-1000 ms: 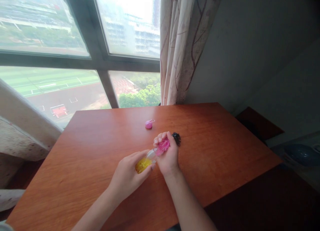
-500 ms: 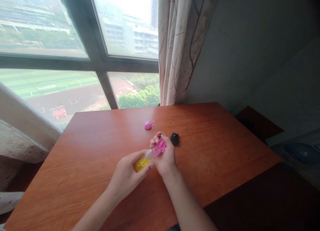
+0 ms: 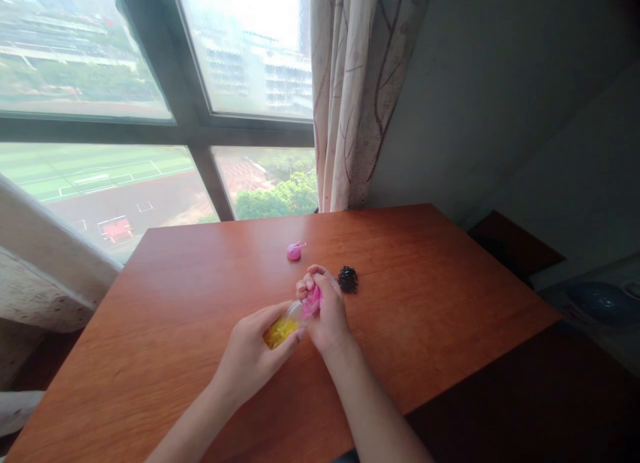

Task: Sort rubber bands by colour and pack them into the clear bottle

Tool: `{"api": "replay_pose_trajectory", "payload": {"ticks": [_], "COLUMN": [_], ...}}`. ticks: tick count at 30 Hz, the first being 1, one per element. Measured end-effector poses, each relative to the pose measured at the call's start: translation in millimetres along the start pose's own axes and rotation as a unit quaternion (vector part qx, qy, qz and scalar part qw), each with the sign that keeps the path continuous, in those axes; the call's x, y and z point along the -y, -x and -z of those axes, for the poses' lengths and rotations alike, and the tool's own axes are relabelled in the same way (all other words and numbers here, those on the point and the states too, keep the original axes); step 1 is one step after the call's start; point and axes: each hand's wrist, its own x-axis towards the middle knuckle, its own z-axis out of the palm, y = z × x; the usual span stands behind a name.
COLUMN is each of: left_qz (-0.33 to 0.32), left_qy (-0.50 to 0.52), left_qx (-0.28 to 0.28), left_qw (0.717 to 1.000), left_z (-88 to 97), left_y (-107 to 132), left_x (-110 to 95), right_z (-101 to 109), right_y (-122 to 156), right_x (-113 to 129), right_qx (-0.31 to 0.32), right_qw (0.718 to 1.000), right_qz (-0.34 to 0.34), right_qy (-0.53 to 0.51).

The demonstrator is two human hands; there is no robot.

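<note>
Window [image 3: 190,126] spans the rear; patterned curtain [image 3: 340,103] hangs at its right side. Wooden table [image 3: 400,343] extends below, with reddish-brown grain visible.

Left hand [image 3: 253,343] and right hand [image 3: 327,319] meet above the near middle of the table. Left forearm rises obliquely from the bottom edge toward the upper right; right forearm leans up and to the left, palm side turned upward.

Clear container [image 3: 280,331], yellow contents in its lower part, lies tilted within the left hand: thumb along the near side, fingers wrapped over the far side, clear end directed at the right hand. Whether its wall carries lettering cannot be told at this size.

Pink bands [image 3: 311,303] sit in the right palm, beneath curled fingers and thumb, just beside the container's clear end. Contact between bands and rim cannot be confirmed.

Black band clump [image 3: 348,279] rests on the table just beyond the right hand. Pink domed cap [image 3: 294,251], fitted with a thin loop, rests farther back.
</note>
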Motion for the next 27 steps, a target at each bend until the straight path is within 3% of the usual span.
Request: {"api": "replay_pose_trajectory", "payload": {"ticks": [7, 16, 27], "left_qz": [-0.044, -0.065, 0.004], "left_qy": [-0.047, -0.102, 0.025], "left_qx": [-0.01, 0.037, 0.026], "left_qw": [0.998, 0.992, 0.999], "left_z": [3.9, 8.8, 2.8], "left_y": [0.0, 1.4, 1.4], "left_x": [3.0, 13.0, -2.2], "right_z": [1.5, 5.7, 1.7], "right_y": [-0.3, -1.6, 1.6], "right_x": [1.9, 4.7, 2.8], "right_qx": [0.031, 0.054, 0.049], "right_qw": [0.999, 0.995, 0.997], "right_qz": [-0.017, -0.06, 0.016], "right_qy": [0.026, 0.065, 0.052]}}
